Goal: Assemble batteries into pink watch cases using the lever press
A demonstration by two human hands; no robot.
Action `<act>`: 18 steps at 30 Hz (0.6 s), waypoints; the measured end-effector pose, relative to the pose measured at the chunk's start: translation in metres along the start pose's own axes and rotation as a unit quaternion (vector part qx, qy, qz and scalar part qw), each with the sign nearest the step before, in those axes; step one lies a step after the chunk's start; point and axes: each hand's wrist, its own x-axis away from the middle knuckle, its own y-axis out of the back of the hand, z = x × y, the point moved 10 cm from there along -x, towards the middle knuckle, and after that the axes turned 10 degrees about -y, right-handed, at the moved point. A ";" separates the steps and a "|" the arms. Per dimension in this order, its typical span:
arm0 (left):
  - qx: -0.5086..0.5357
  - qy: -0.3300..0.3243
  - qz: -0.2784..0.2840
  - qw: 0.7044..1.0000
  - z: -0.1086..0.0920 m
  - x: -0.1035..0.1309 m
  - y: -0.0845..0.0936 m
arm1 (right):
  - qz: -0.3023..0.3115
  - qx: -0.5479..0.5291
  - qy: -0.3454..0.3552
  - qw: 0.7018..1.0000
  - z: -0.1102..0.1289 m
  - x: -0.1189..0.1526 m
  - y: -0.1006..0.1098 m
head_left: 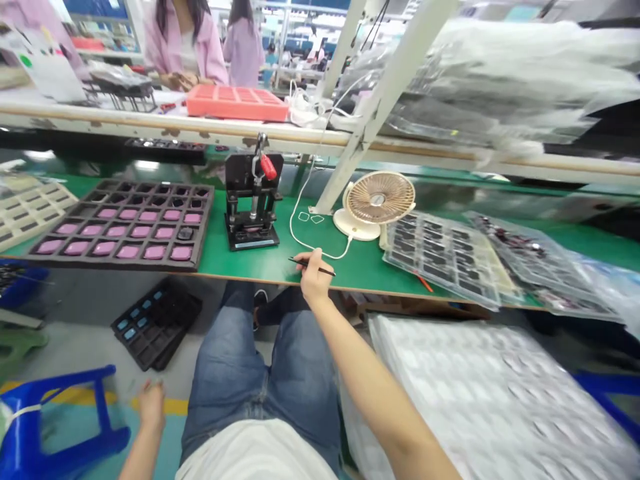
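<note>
One slim black pen-like tool [328,271], possibly tweezers, is pinched in the right hand [314,278] over the green bench [235,263]'s front edge, centre frame. Left hand [151,402] hangs lower left, blurred; can't tell its grip. I'd keep the pinch light, wrist steady, tool ends clear of the nearby white cable [291,225].

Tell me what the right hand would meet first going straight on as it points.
The right hand would probably meet the white cable first, just ahead on the green bench; its height is unclear, so it might pass over, toward the black press.
</note>
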 end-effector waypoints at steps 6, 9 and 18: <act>0.008 -0.251 -0.068 0.966 -0.152 -0.021 -0.029 | 0.043 -0.020 0.074 0.996 0.021 -0.003 0.006; -0.028 -0.362 -0.111 0.925 -0.249 -0.041 -0.015 | 0.062 -0.035 0.099 0.993 0.027 -0.003 0.006; -0.275 -0.331 -0.080 0.899 -0.408 -0.197 -0.020 | 0.118 -0.081 0.097 0.985 0.024 -0.008 0.010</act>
